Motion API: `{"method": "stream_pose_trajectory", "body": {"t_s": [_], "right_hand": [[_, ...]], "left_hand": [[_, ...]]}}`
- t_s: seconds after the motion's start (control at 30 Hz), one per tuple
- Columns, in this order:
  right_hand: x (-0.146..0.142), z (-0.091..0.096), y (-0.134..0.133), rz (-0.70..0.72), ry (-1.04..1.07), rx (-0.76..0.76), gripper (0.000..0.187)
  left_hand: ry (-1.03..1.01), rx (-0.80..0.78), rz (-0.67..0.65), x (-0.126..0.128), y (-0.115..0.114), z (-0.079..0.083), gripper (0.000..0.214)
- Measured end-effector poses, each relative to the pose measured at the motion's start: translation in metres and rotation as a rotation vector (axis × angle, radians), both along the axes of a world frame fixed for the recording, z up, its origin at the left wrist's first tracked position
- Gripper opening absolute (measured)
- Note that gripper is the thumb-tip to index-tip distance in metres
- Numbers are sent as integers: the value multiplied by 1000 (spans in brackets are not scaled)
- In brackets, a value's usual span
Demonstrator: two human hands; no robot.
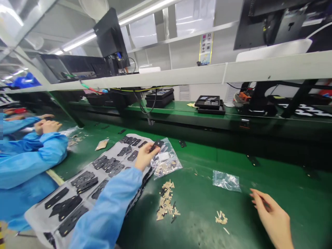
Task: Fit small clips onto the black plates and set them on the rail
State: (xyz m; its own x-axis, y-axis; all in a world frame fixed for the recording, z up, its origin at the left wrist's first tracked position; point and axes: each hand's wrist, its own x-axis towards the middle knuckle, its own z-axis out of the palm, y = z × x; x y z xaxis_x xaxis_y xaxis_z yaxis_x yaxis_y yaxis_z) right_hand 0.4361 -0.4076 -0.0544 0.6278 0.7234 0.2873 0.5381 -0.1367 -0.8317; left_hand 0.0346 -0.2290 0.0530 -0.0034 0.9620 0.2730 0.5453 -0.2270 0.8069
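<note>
Black plates (71,221) already fill much of a tray (38,216), strips (166,202) piled to its right; left hand (145,156) pinches another at its far corner, half-curled right hand (274,215) seemingly empty.

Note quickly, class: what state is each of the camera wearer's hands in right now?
Left hand: closed, holding a black part.
Right hand: partly open, nothing visibly held.

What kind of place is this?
Probably a factory assembly line: a long green workbench, many similar black parts laid out on a pale grey sheet, and neighbouring workers in blue sleeves seated or standing alongside.
</note>
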Motion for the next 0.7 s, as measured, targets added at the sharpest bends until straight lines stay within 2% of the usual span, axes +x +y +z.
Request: {"method": "stream_pose_trajectory", "body": {"t_s": [0.07,0.1,0.13,0.17,0.23,0.33,0.43,0.53,0.63,0.7], "right_hand": [[-33,20,-9,213,262,2,38],[-51,32,-13,341,387,-24,36],[-70,44,-18,479,522,-55,34],[-87,55,-21,610,669,-89,33],[-112,72,-27,785,906,-136,33],[-123,80,-32,823,1049,-110,29],[-114,75,-34,776,1067,-71,26],[-107,68,-34,737,1055,-75,25],[-111,61,-33,728,1033,-110,29],[-118,55,-34,755,1018,-162,33]], "left_hand": [[-35,69,-167,28,-46,-1,14],[-47,183,-367,43,-68,-2,15],[-64,302,-494,58,-89,-4,24],[-62,378,-548,72,-106,-7,31],[-56,460,-583,95,-130,-15,41],[-74,435,-593,117,-142,-29,44],[-217,264,-592,127,-142,-38,39],[-567,-66,-599,132,-146,-40,44],[-962,-431,-601,138,-162,-42,48],[-1070,-568,-537,143,-174,-45,47]]}}
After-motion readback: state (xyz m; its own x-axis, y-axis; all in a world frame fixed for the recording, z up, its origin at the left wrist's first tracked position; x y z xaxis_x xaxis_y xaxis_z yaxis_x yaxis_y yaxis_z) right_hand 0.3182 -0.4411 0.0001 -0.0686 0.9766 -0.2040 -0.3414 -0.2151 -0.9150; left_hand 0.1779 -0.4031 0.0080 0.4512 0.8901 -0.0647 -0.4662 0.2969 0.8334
